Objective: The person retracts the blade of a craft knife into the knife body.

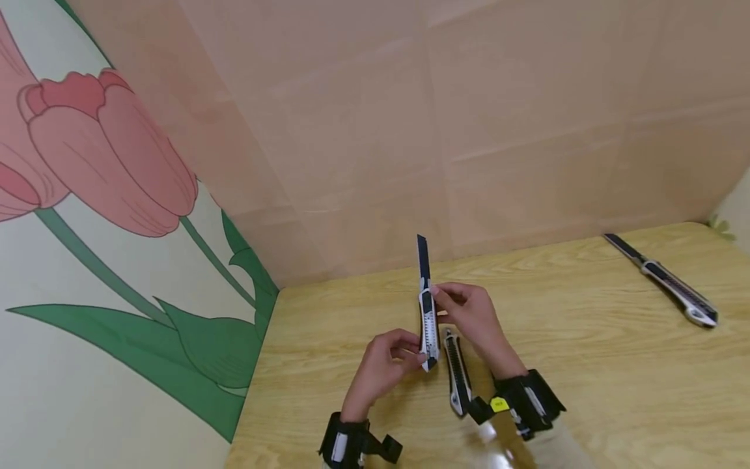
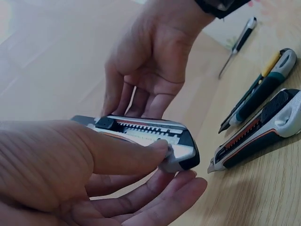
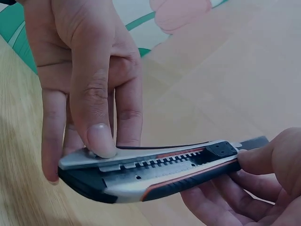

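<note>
A utility knife [image 1: 429,326], silver and black with thin orange trim, is held up over the table by both hands, its dark blade extended far out and pointing away. My left hand [image 1: 391,361] grips the tail end, with its thumb on the top face and fingers beneath. Near the blade end, my right hand [image 1: 471,312] pinches the handle, the thumb at the black slider [image 3: 221,149]. Just below the held knife lies a second silver-and-black utility knife [image 1: 457,374], its blade drawn in.
Another utility knife [image 1: 674,286] lies at the right of the wooden table [image 1: 586,365] with its blade out. In the left wrist view, a teal-and-grey cutter with a yellow part [image 2: 263,84] lies beside the nearer knife. A tulip-painted wall [image 1: 105,150] stands at the left.
</note>
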{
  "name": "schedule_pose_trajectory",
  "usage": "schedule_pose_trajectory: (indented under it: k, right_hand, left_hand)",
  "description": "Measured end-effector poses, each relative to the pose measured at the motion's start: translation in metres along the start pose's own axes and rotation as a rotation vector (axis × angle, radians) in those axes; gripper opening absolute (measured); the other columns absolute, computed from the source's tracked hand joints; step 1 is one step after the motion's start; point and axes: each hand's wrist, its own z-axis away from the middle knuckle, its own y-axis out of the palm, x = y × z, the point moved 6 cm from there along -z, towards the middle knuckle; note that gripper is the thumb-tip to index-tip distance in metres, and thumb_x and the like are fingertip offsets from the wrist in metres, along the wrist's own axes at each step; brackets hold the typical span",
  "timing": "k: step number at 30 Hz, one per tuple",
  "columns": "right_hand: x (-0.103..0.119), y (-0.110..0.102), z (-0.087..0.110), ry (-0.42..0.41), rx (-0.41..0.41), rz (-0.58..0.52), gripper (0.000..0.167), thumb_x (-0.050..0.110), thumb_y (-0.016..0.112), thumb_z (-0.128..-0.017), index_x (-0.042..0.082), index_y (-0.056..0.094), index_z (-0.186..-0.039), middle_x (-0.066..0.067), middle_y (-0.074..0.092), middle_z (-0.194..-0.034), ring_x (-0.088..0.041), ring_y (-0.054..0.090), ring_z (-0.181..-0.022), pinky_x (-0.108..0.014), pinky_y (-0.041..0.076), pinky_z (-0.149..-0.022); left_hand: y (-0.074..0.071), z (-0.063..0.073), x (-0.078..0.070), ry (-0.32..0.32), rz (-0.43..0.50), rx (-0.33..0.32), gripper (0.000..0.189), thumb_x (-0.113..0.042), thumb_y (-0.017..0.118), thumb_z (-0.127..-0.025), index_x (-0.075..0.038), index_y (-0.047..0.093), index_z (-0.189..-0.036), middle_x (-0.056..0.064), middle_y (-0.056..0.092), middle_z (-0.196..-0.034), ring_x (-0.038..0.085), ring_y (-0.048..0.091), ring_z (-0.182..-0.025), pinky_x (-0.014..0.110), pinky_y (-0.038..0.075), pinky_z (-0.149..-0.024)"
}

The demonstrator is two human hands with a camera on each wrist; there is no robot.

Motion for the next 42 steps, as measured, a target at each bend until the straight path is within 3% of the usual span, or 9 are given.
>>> schedule_pose_trajectory:
  k: [6,14,21,28,42]
  right_hand:
    - [0.000,0.002,0.001,0.011,0.027,-0.007,0.037,0.027,0.064,-0.103,-0.003,0.069,-0.124,-0.021,0.071,-0.111,-0.025,0.070,-0.093,-0.037,0.063,-0.075]
    - [0.004,0.005,0.006,0.055,0.075,-0.013,0.040,0.030,0.064,-0.102,-0.001,0.067,-0.127,-0.019,0.070,-0.116,-0.026,0.069,-0.096,-0.039,0.062,-0.081]
    - [0.001,0.008,0.007,0.097,0.109,0.060,0.039,0.032,0.068,-0.100,0.000,0.068,-0.122,-0.016,0.070,-0.110,-0.025,0.066,-0.092,-0.038,0.062,-0.080]
    - [0.002,0.010,0.007,0.106,0.091,0.101,0.041,0.039,0.068,-0.099,0.003,0.072,-0.119,-0.012,0.071,-0.107,-0.024,0.063,-0.090,-0.036,0.059,-0.080]
    - [0.005,0.012,0.008,0.078,0.088,0.094,0.037,0.033,0.068,-0.100,0.001,0.073,-0.117,-0.013,0.071,-0.106,-0.023,0.062,-0.092,-0.035,0.060,-0.080]
  left_hand:
    - [-0.002,-0.001,-0.002,0.021,-0.009,-0.022,0.020,-0.005,0.077,-0.090,-0.005,0.071,-0.109,0.002,0.073,-0.099,0.011,0.070,-0.083,0.026,0.058,-0.074]
    - [-0.003,0.000,-0.003,0.000,-0.008,-0.034,0.019,-0.007,0.078,-0.090,-0.009,0.073,-0.108,-0.002,0.072,-0.099,0.010,0.070,-0.084,0.025,0.058,-0.075]
    - [-0.001,0.001,-0.004,0.008,-0.001,-0.029,0.018,-0.007,0.078,-0.090,-0.007,0.073,-0.107,0.001,0.073,-0.098,0.012,0.071,-0.084,0.025,0.058,-0.071]
    - [0.001,-0.001,-0.005,0.006,0.003,-0.030,0.018,-0.010,0.078,-0.091,-0.009,0.072,-0.108,-0.002,0.072,-0.100,0.010,0.070,-0.085,0.026,0.057,-0.074]
    - [0.004,-0.002,0.002,-0.004,0.009,-0.011,0.019,-0.008,0.078,-0.090,-0.005,0.071,-0.107,0.002,0.073,-0.099,0.012,0.070,-0.085,0.025,0.057,-0.074]
